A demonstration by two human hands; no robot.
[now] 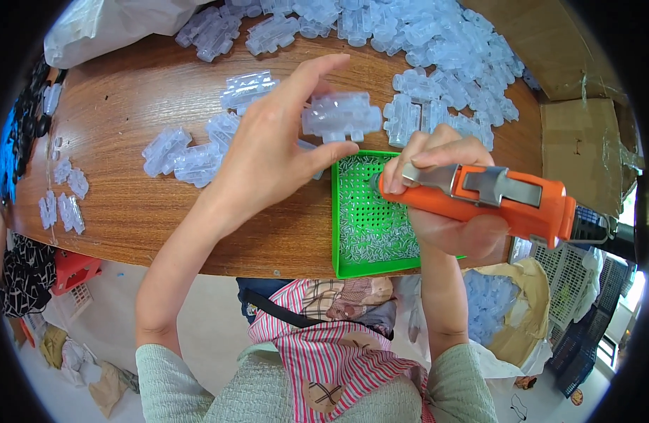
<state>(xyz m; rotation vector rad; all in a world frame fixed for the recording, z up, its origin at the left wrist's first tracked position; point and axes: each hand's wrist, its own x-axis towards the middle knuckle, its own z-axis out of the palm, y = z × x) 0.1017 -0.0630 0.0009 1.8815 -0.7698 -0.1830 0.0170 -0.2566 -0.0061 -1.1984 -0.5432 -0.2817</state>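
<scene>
My left hand [268, 134] is over the table with its index finger stretched out and its thumb low. Between them it holds a clear plastic housing [342, 116], which looks raised off the wood. My right hand [444, 190] is wrapped round an orange power screwdriver [511, 201] with a metal lever on top. The tool's tip points left, above a green tray [335, 240] of small silver screws [374, 243]. Several more clear housings [196, 163] lie beside and partly behind my left hand.
A large heap of clear housings [437, 35] covers the back of the table. Small clear pieces [70, 211] lie at the left edge. A white bag [113, 35] is back left, and cardboard [582, 148] stands at right. Below right, an open sack [529, 303] holds clear parts.
</scene>
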